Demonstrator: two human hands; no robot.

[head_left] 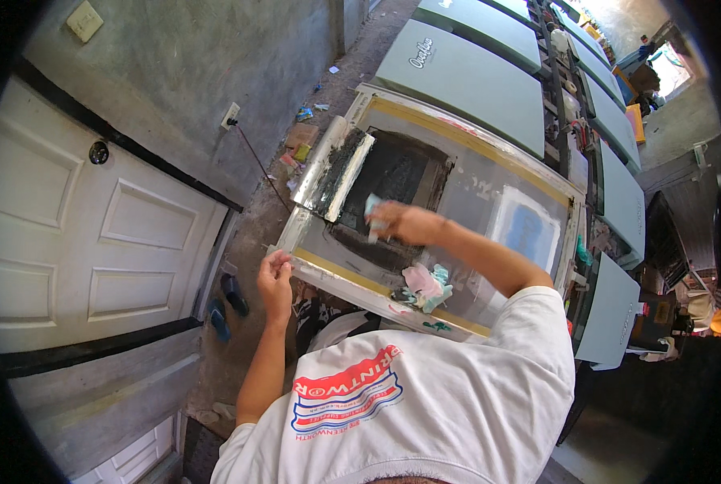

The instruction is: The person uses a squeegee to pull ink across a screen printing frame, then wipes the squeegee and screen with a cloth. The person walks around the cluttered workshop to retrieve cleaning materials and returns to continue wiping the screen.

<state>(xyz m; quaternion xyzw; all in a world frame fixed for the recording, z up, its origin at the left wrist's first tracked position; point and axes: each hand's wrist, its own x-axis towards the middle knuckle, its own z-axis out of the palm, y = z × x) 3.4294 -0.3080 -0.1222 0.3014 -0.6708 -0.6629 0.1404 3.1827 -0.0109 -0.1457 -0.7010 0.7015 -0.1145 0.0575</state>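
Observation:
A large screen printing frame (pixel 340 281) with yellow tape along its inner edges lies in front of me. Its mesh has a dark, ink-smeared patch (pixel 401 173). On that patch my right hand (pixel 405 223) presses a light blue rag (pixel 371 211), fingers closed around it. My left hand (pixel 275 282) grips the near left corner of the frame, fingers bent over its edge. Across the frame's left end rests a wide metal squeegee (pixel 328 171), its blade side smeared with black ink. A crumpled pink and teal rag (pixel 427 286) sits on the near side of the mesh.
Beyond and right of the frame stand rows of grey-green printing boards (pixel 465 77) with printed lettering. A blue and white print (pixel 530 230) shows through the mesh's right part. To the left are a white door (pixel 94 226), a concrete wall (pixel 183 81) and slippers (pixel 223 306).

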